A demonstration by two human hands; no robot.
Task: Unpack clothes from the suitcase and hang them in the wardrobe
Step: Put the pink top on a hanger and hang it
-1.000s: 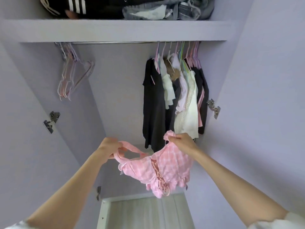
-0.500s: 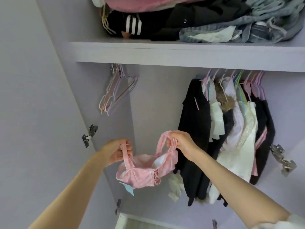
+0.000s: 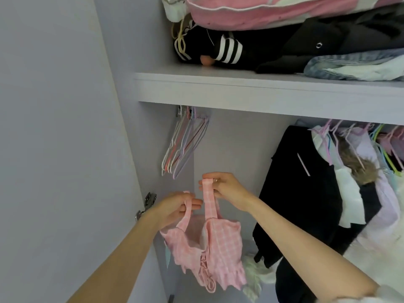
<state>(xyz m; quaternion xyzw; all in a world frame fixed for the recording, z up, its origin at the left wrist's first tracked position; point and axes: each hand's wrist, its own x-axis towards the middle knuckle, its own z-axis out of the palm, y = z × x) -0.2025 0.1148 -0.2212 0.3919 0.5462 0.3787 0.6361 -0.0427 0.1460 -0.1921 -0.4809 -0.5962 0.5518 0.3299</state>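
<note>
Here, both hands are closed on the straps of a pink top. The left hand has its fingers curled round one strap, which loops over them, while the right hand — a little higher — pinches the other strap between thumb and fingers. The top is pink checked cloth with wide straps, a ruffled hem and a row of fastenings down the front. It hangs just below the two hands, in front of the open wardrobe. A bunch of bare hangers hangs from the rail above the hands; dark and pale clothes hang to the right. Folded clothes lie on the shelf above.
</note>
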